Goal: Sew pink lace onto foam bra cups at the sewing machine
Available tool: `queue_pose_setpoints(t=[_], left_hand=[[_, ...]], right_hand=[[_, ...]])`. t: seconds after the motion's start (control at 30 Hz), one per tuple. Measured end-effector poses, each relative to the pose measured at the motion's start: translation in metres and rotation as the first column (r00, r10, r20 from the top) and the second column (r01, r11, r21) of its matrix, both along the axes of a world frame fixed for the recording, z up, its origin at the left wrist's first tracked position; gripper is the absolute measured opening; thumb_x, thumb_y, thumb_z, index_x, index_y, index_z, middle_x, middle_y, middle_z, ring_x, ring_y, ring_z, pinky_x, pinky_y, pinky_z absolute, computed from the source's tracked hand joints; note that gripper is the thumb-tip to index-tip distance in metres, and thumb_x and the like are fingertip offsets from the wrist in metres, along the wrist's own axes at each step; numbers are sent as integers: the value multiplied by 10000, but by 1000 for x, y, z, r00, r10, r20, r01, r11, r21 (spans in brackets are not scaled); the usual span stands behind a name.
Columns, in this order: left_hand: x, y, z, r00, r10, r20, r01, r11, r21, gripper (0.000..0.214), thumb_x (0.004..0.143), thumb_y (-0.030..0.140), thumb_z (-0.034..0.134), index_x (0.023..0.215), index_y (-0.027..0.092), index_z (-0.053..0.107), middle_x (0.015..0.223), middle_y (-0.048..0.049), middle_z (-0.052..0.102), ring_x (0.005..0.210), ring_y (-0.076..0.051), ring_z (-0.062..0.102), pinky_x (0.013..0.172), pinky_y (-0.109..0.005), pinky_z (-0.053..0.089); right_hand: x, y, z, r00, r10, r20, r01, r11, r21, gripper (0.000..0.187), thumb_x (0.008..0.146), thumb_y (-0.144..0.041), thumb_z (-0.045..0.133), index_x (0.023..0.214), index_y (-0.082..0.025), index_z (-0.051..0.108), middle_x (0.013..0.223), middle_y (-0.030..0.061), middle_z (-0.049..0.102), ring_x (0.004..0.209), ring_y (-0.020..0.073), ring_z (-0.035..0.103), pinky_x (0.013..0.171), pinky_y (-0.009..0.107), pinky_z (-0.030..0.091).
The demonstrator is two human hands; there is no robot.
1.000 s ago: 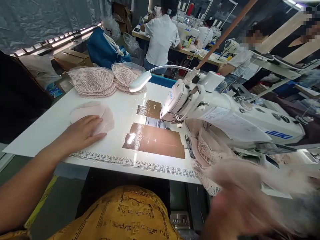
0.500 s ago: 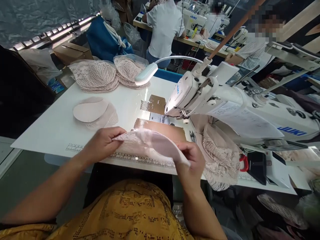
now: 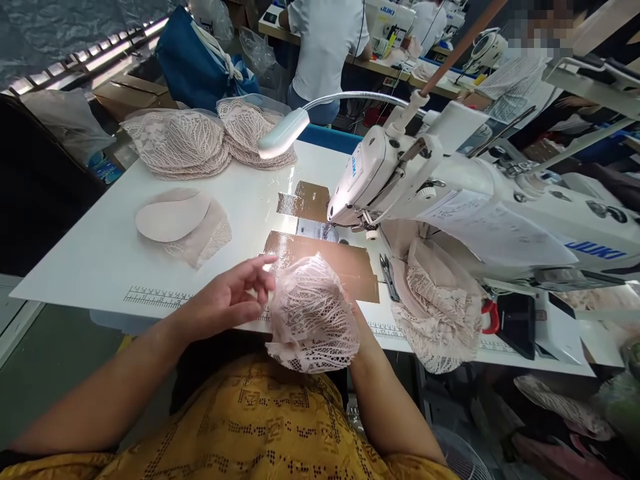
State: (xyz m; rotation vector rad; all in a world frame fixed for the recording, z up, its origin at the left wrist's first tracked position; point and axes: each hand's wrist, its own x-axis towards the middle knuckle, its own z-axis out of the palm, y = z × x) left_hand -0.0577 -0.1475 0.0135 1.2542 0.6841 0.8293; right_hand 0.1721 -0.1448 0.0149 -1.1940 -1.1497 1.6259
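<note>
A pale pink lace bra cup (image 3: pixel 315 313) lies domed over my right hand (image 3: pixel 361 328), which carries it above the table's front edge. The lace faces up and hides my right fingers. Just left of the cup, my left hand (image 3: pixel 240 293) is open, fingers apart and slightly curled, holding nothing. On the table to the left lie a smooth foam cup piece (image 3: pixel 173 217) and a lace piece (image 3: pixel 200 233) partly under it. Beyond my hands stands a white sewing machine (image 3: pixel 370 173), with brown sheets (image 3: pixel 320 257) taped around its needle plate.
Stacked lace cups (image 3: pixel 175 143) sit at the back left, by a blue bag (image 3: pixel 195 60). A lamp (image 3: pixel 285 133) overhangs the table. Thread snips (image 3: pixel 389 277), a heap of lace pieces (image 3: pixel 440 307) and a phone (image 3: pixel 516 323) lie at right. Co-workers sit beyond, one in a white shirt (image 3: pixel 325 47).
The cup, stretched between both hands before, has turned lace side up over my right hand. My left hand has let go of it and opened. The view has shifted slightly.
</note>
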Motion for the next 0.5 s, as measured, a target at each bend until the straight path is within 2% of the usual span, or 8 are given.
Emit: queue_pose_setpoints(t=[0.03, 0.1, 0.17, 0.2, 0.27, 0.33, 0.4, 0.5], left_hand=[[2, 0, -1, 995, 69, -67, -70, 998, -10, 743, 804, 398, 711, 1459, 233, 400, 1213, -139, 619, 1023, -240, 637, 816, -325, 566], [10, 0, -2, 991, 48, -127, -58, 996, -74, 679, 764, 338, 728, 1384, 203, 487, 1212, -128, 634, 1088, -270, 619, 869, -366, 556], [18, -2, -3, 997, -29, -75, 16, 985, -172, 499, 745, 255, 700, 1230, 184, 606, 1045, -81, 703, 957, -247, 671, 825, -363, 568], [21, -3, -3, 999, -27, -37, 18, 977, -214, 398, 738, 212, 678, 1134, 181, 652, 952, -53, 717, 868, -221, 686, 781, -340, 574], [21, -5, -6, 999, 37, 17, -31, 960, -278, 255, 729, 144, 648, 977, 179, 695, 832, -14, 715, 744, -174, 683, 710, -286, 568], [18, -8, -9, 994, 97, 44, -77, 942, -327, 176, 745, 115, 640, 897, 175, 706, 778, -3, 707, 690, -143, 672, 682, -249, 559], [16, -10, -10, 986, 133, 105, -85, 924, -374, 153, 761, 141, 658, 902, 170, 711, 795, -18, 713, 712, -147, 679, 699, -249, 564], [22, -13, -5, 961, 148, 232, -33, 900, -434, 350, 785, 292, 686, 1118, 186, 668, 980, -72, 719, 900, -228, 694, 792, -339, 583]], right_hand=[[-1, 0, 0, 999, 5, -37, -5, 1000, -20, 412, 766, -596, 643, 893, -212, 717, 757, 34, 704, 778, 234, 681, 672, 388, 566], [-4, 1, -2, 992, 28, -120, -36, 997, -68, 355, 737, -563, 689, 854, -228, 709, 741, 23, 693, 800, 236, 676, 668, 374, 562], [-6, 2, -4, 988, 9, -154, -21, 997, -78, 310, 697, -513, 742, 831, -239, 690, 737, 10, 685, 794, 230, 669, 648, 353, 555], [-6, 1, -5, 985, -18, -169, 5, 997, -79, 308, 665, -481, 776, 830, -242, 675, 739, 2, 682, 775, 222, 663, 636, 340, 550], [-5, 1, -6, 974, -104, -202, 87, 992, -90, 335, 610, -413, 826, 820, -241, 630, 731, -20, 664, 701, 184, 635, 603, 302, 532], [-3, 1, -6, 949, -213, -232, 192, 975, -107, 331, 616, -371, 826, 762, -237, 561, 679, -48, 616, 600, 135, 569, 539, 252, 489], [-2, 1, -5, 917, -309, -251, 292, 951, -103, 339, 662, -356, 790, 679, -233, 475, 618, -71, 550, 529, 102, 487, 479, 215, 427], [-5, 2, -3, 886, -386, -257, 396, 918, -15, 342, 670, -313, 778, 660, -233, 445, 597, -83, 523, 513, 91, 453, 473, 201, 396]])
